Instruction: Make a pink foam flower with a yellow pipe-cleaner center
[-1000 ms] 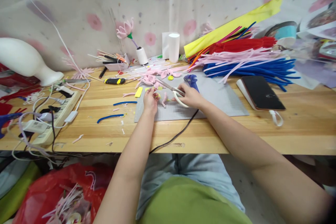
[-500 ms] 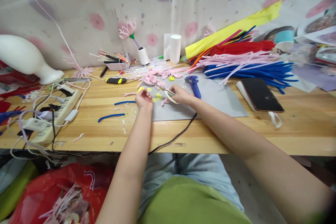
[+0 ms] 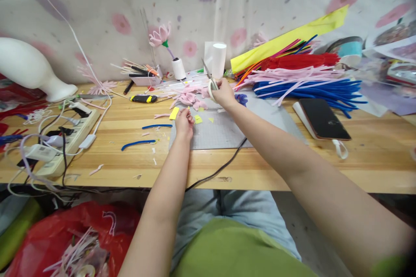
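My right hand [image 3: 224, 94] is closed around the pale handles of a pair of scissors [image 3: 212, 84], held above the far part of the grey mat [image 3: 221, 136]. The blades point up and away to the left. My left hand [image 3: 184, 124] is curled with its fingertips together over the mat's left side; what they hold, if anything, is too small to make out. Beside it lies a yellow piece of paper [image 3: 174, 113], with smaller yellow scraps [image 3: 198, 119] to the right. Pink fuzzy petal shapes [image 3: 191, 97] lie just beyond. A blue glue gun [image 3: 241, 99] is partly hidden behind my right wrist.
Bundles of blue pipe cleaners [image 3: 308, 91] and red ones [image 3: 302, 60] are at the back right, near a phone [image 3: 323, 117]. A power strip [image 3: 69, 143] with tangled cables sits left. A pink flower [image 3: 160, 36] stands in a white spool [image 3: 178, 69]. A black cord [image 3: 217, 168] crosses the front edge.
My right hand has lifted the scissors up and away from my left hand, and the blades now point upward. My left hand has shifted slightly right, uncovering the yellow paper.
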`<action>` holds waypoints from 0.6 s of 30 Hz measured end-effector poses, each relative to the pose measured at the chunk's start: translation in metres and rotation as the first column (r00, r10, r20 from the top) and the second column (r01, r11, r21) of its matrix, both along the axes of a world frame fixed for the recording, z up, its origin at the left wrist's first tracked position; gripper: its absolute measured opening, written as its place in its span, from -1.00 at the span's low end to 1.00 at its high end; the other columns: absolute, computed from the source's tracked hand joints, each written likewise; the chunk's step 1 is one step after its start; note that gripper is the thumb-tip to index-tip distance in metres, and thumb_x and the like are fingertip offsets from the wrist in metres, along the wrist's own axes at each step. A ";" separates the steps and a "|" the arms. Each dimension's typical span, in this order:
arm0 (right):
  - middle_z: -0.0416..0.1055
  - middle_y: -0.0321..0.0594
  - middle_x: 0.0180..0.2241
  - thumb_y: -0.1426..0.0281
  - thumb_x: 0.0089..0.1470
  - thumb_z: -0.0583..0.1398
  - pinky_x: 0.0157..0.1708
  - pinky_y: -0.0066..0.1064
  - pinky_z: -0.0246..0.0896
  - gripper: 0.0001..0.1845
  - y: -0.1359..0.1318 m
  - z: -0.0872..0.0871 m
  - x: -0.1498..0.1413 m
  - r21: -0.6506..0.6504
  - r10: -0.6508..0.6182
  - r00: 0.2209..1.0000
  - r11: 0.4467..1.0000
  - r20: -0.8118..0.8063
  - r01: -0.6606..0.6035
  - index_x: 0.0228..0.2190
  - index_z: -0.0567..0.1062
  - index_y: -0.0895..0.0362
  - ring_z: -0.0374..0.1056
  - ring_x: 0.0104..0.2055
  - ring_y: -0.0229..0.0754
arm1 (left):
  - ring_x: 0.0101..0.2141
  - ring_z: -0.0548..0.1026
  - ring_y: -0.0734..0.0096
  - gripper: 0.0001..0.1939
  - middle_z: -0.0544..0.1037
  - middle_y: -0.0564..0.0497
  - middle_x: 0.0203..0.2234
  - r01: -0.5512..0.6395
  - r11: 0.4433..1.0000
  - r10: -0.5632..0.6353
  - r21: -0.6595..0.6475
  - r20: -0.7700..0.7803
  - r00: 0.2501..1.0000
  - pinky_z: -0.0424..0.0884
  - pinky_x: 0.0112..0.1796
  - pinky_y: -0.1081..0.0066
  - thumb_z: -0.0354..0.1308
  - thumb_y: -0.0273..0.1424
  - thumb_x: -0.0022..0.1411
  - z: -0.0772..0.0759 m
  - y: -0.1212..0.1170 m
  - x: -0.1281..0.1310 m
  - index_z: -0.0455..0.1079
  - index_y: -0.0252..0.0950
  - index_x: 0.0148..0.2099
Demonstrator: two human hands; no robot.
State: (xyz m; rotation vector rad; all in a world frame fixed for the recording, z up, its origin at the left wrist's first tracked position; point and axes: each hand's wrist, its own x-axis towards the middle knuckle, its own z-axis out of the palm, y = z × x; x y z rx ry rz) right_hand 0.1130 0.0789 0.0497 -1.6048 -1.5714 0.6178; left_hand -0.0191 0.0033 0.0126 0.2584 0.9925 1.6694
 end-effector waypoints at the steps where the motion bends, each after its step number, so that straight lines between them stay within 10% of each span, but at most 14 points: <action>1: 0.42 -0.16 -0.35 0.33 -0.11 0.23 -0.35 -0.34 0.17 -0.72 0.000 -0.001 -0.001 0.056 -0.033 0.998 0.998 0.057 0.030 -0.32 0.29 0.11 0.33 -0.29 -0.10 | -0.73 0.10 0.74 -0.86 0.22 0.21 -0.69 0.013 1.000 -0.013 -0.001 -0.038 0.999 0.00 -0.67 0.65 0.13 -0.55 0.04 -0.001 0.000 0.002 0.21 -0.30 -0.45; 8: 0.46 -0.20 -0.36 0.13 -0.11 0.21 -0.40 -0.40 0.08 -0.65 -0.039 -0.025 0.035 0.020 0.291 0.895 0.949 0.337 -0.316 -0.34 0.33 0.09 0.35 -0.33 -0.11 | -0.73 0.08 0.76 -0.80 0.21 0.21 -0.72 0.076 0.997 -0.080 -0.031 -0.117 0.990 -0.01 -0.69 0.66 0.21 -0.56 -0.04 -0.003 -0.002 0.006 0.21 -0.33 -0.50; 18: 0.48 -0.18 -0.36 0.09 -0.07 0.18 -0.48 -0.44 -0.03 -0.60 -0.068 -0.038 0.058 -0.117 0.407 0.759 0.906 0.509 -0.407 -0.26 0.36 0.10 0.34 -0.38 -0.15 | -0.72 0.11 0.74 -0.87 0.23 0.18 -0.71 0.094 0.994 -0.101 -0.054 -0.137 0.985 0.03 -0.67 0.65 0.14 -0.62 0.03 -0.002 -0.004 0.006 0.27 -0.35 -0.47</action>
